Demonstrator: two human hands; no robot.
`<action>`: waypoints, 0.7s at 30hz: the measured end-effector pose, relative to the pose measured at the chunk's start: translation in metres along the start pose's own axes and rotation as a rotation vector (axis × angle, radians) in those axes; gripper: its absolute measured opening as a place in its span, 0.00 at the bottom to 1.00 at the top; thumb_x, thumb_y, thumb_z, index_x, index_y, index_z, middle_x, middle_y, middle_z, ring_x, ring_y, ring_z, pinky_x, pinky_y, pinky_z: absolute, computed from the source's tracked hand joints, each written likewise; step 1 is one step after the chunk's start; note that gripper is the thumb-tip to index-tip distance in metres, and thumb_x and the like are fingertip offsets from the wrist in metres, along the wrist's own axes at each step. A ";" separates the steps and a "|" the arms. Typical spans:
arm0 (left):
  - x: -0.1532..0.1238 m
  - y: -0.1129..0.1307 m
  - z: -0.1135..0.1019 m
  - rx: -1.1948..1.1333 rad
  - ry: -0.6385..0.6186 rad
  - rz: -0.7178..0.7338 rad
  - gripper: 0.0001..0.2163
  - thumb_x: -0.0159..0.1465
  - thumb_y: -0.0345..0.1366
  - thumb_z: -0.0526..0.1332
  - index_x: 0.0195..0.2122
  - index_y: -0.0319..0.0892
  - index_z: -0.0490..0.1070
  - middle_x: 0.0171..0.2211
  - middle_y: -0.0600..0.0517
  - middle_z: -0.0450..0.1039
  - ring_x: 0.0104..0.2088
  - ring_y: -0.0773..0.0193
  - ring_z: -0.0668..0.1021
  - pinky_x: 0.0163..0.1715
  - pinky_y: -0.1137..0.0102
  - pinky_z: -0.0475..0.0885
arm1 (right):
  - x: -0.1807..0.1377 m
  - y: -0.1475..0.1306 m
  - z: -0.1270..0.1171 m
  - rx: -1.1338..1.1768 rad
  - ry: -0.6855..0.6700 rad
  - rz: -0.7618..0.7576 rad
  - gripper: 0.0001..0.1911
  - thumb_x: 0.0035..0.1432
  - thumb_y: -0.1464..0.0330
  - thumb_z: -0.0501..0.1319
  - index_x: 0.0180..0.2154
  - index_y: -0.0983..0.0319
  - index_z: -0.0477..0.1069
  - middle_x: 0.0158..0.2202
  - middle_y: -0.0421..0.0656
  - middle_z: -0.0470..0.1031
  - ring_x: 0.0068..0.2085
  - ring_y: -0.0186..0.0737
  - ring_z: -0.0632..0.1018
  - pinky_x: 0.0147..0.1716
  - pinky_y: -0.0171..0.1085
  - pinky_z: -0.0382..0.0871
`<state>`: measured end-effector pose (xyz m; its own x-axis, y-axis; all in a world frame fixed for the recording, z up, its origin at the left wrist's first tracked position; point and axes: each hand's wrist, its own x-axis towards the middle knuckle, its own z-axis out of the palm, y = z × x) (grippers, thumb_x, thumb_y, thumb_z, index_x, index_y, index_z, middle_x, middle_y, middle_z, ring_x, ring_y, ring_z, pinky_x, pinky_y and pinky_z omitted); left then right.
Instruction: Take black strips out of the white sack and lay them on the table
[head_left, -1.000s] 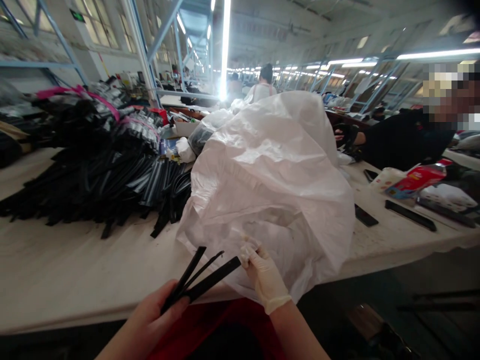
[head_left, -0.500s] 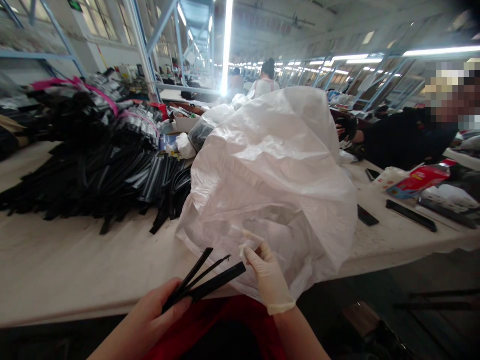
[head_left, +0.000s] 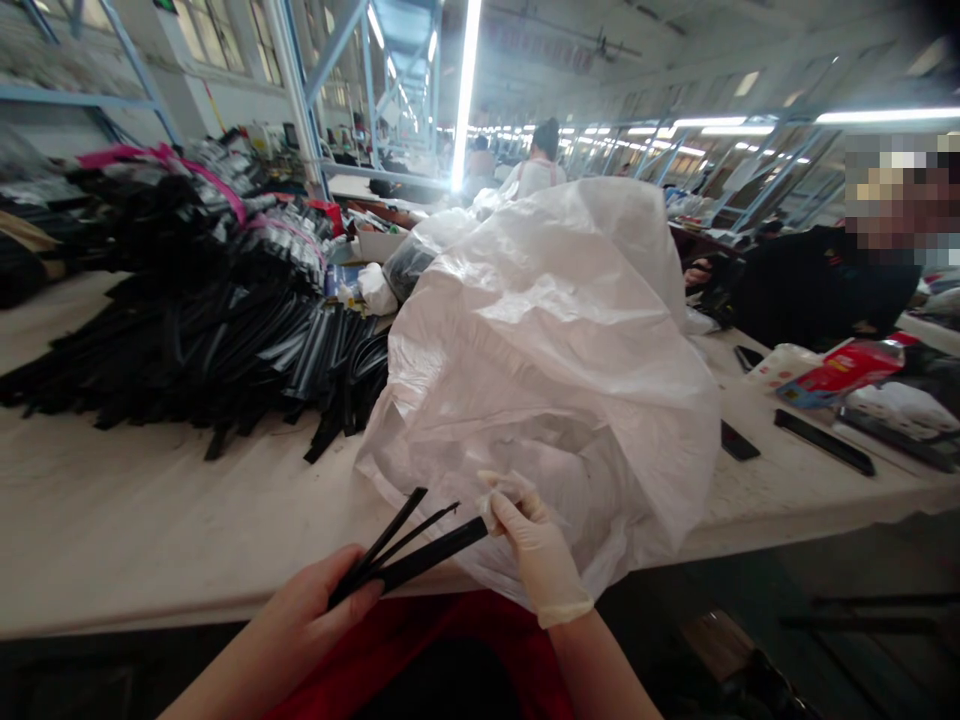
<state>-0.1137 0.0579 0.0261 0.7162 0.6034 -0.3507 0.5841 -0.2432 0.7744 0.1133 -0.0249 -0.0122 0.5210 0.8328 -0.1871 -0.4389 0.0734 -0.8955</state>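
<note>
In the head view the left hand (head_left: 319, 620) is bare and curled closed about the near ends of three black strips (head_left: 409, 548), thumb laid across them; the strips fan out from that grip, their long axes running from lower left up toward the upper right, the free ends spread apart and pointing at the bag; the lowest and broadest strip reaches furthest, its tip touching or just beside the fingertips of the right hand (head_left: 534, 555); the two thinner strips end short of it, higher and to the left. The right hand wears a pale thin glove; its fingers are bent and bunched together at the tip of the broad strip and at a fold of the white plastic bag (head_left: 555, 350), but whether they pinch the strip, the film, or both cannot be told. The strips hang over the near edge of the pale table (head_left: 150, 530), above a red cloth (head_left: 450, 640) at the person's lap; the bag stands crumpled and tall on the table, just behind the gloved hand. To the left, well apart from the hands, a large heap of black strips (head_left: 202, 350) lies across the tabletop; at the far right another person in a dark sleeve (head_left: 817, 285) leans at the same table, beside a red packet (head_left: 847, 365).
</note>
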 end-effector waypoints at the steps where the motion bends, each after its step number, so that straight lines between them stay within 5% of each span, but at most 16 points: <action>1: 0.000 0.000 0.000 -0.005 -0.002 0.001 0.16 0.62 0.48 0.50 0.36 0.42 0.68 0.34 0.51 0.73 0.36 0.57 0.74 0.38 0.68 0.66 | 0.001 0.001 -0.001 -0.027 0.016 -0.005 0.19 0.48 0.60 0.66 0.41 0.62 0.73 0.21 0.35 0.66 0.24 0.29 0.63 0.26 0.33 0.55; 7: -0.001 0.005 0.001 -0.034 -0.040 0.017 0.15 0.62 0.48 0.50 0.38 0.43 0.68 0.37 0.52 0.74 0.39 0.58 0.74 0.40 0.70 0.67 | 0.005 0.005 -0.003 -0.119 0.097 0.006 0.19 0.45 0.58 0.67 0.38 0.63 0.74 0.22 0.37 0.68 0.25 0.30 0.65 0.26 0.33 0.58; 17: 0.007 0.001 0.000 0.078 0.022 -0.027 0.15 0.62 0.47 0.49 0.34 0.42 0.67 0.34 0.50 0.74 0.36 0.57 0.74 0.37 0.68 0.66 | 0.000 -0.004 -0.002 -0.113 0.011 0.072 0.23 0.45 0.59 0.67 0.44 0.61 0.72 0.23 0.37 0.70 0.24 0.29 0.67 0.26 0.31 0.60; 21: 0.010 0.008 0.010 0.112 0.060 -0.047 0.14 0.62 0.46 0.48 0.36 0.42 0.67 0.34 0.50 0.74 0.36 0.57 0.74 0.37 0.66 0.66 | -0.007 0.005 0.011 -0.187 0.007 0.121 0.21 0.42 0.55 0.68 0.33 0.65 0.76 0.21 0.40 0.73 0.23 0.31 0.70 0.26 0.32 0.63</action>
<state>-0.0980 0.0547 0.0238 0.6652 0.6593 -0.3505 0.6578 -0.2953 0.6929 0.0996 -0.0240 -0.0109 0.4785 0.8253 -0.2999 -0.3551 -0.1305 -0.9257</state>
